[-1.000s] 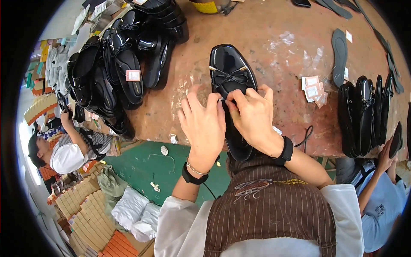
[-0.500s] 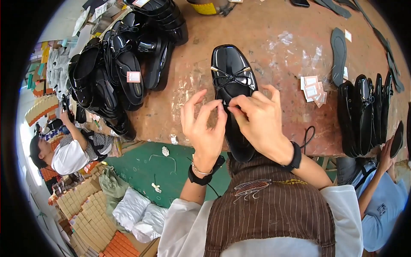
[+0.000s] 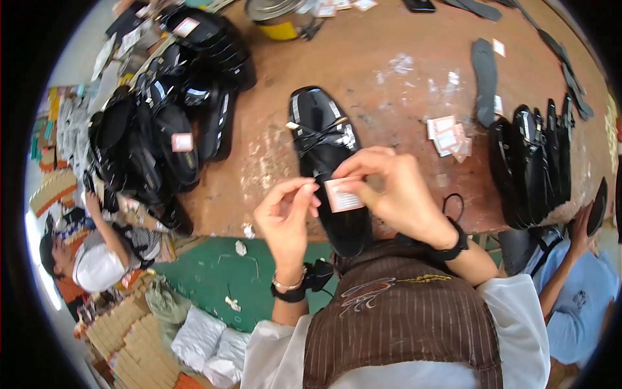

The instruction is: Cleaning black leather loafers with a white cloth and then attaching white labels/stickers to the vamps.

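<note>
A glossy black shoe (image 3: 322, 133) with a thin bow lies on the brown worktable (image 3: 395, 97), toe pointing away from me. Over its heel end, my right hand (image 3: 395, 194) pinches a small pinkish-white paper tag (image 3: 343, 193) between thumb and fingers. My left hand (image 3: 285, 217) is just left of the tag, thumb and forefinger pressed together at its corner, the other fingers spread. Both wrists wear dark bands.
A heap of black shoes (image 3: 155, 123) fills the table's left. More black shoes (image 3: 534, 162) stand in a row at the right, with loose tags (image 3: 447, 137) and dark insoles (image 3: 484, 78) nearby. One person (image 3: 91, 249) sits lower left, another (image 3: 580, 285) at right.
My hands have lifted back from the shoe's bow toward its heel. The paper tag now shows between my fingers, and the shoe's front is uncovered.
</note>
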### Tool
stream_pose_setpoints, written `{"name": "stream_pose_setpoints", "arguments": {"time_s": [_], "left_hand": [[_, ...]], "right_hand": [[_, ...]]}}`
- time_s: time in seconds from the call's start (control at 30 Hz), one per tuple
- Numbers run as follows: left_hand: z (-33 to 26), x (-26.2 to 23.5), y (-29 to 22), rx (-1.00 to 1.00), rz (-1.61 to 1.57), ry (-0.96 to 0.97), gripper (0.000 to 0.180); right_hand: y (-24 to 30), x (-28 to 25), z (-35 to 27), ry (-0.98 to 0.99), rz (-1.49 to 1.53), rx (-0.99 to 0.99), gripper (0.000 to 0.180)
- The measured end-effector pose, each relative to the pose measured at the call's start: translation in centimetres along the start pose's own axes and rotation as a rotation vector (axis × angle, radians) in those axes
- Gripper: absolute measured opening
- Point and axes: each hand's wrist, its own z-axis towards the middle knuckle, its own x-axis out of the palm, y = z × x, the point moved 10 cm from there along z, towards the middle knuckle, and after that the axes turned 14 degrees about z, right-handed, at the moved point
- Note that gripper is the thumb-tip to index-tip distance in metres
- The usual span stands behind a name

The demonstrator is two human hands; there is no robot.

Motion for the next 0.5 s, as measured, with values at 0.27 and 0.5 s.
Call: {"name": "stream_pose_setpoints", "arguments": {"time_s": [0.27,0.5], "left_hand": [[-0.3,1.3,-1.7,0.123,0.174,0.068,0.008],[-0.1,1.5,-1.4,0.105,0.235,0.094,0.006]], "right_hand": [[0.1,0.6,-0.3,-0.053,-0.046,-0.124,0.011],[-1.1,0.7,0.0,-0.017,-0.021,-0.074,0.012]]}}
